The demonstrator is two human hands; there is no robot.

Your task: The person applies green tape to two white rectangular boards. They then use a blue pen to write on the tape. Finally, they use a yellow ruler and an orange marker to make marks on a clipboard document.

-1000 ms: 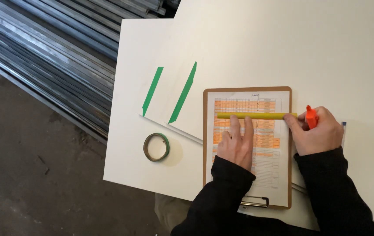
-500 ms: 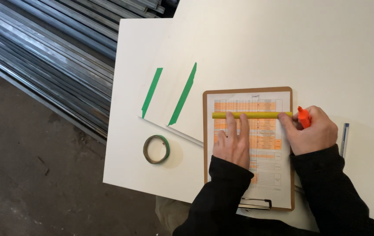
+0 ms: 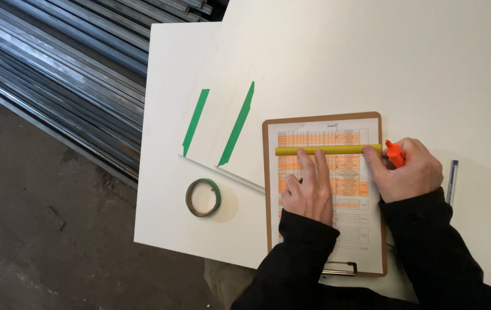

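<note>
the left hand (image 3: 309, 189) lies palm down on the printed sheet (image 3: 328, 189), its fingers stretched forward and close together, two fingertips pressing against the lower edge of a yellow ruler (image 3: 327, 150). the hand grips nothing; it only steadies the ruler from below. its black sleeve runs back toward the bottom edge of the view.

the right hand (image 3: 409, 172) sits just to the right, fingers curled tight around an orange highlighter (image 3: 394, 152), whose tip points toward the right end of the ruler. the thumb rests near that same end.

the ruler lies level across the upper part of the sheet, just ahead of both hands, spanning almost the whole width of the page. the sheet carries rows marked in orange and sits on a brown clipboard (image 3: 266, 189), with the metal clip at the near end.

right of the right hand lies a pen (image 3: 451, 181). left of the clipboard are a roll of green tape (image 3: 203, 197) and two green tape strips (image 3: 195, 121) on the white board (image 3: 165, 103).
</note>
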